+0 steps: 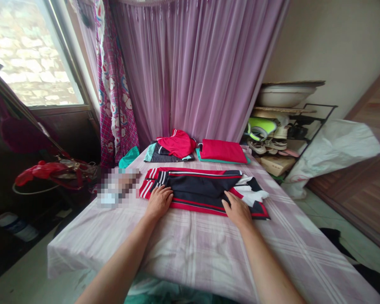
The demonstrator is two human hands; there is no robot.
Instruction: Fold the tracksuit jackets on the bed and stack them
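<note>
A track jacket (196,184) in navy, red and white lies folded lengthwise on the plaid tablecloth (190,240). Its striped red hem is at the left, and its white and navy part lies at the right. My left hand (159,200) rests flat on the striped end, fingers stretched forward. Near the other end, my right hand (237,207) lies on the front edge of the jacket with its fingers spread. Neither hand grips the cloth.
Behind the jacket sit a folded red garment (223,150) over a green one and a looser red and dark pile (179,145). A purple curtain (193,71) hangs behind. A shoe rack (313,135) and white plastic bag (338,147) stand right. Something blurred lies left.
</note>
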